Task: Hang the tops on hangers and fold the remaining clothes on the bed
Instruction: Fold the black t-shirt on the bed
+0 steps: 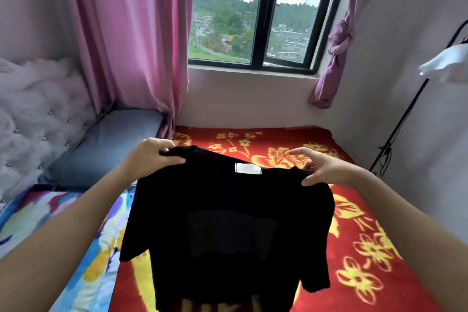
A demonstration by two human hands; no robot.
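Black top, shoulders in grip of left hand and right hand, above bed.

Arms outstretched, left hand, right hand pinching black top

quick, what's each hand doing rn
Left hand: pinching the left shoulder of the black top, holding it up.
Right hand: pinching the top's right shoulder, forefinger stretched out.

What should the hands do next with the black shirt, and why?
Probably lay the black top flat on the red blanket, freeing a hand for a hanger. The left hand and right hand each pinch a shoulder, the top hangs in the air, and no hanger shows.
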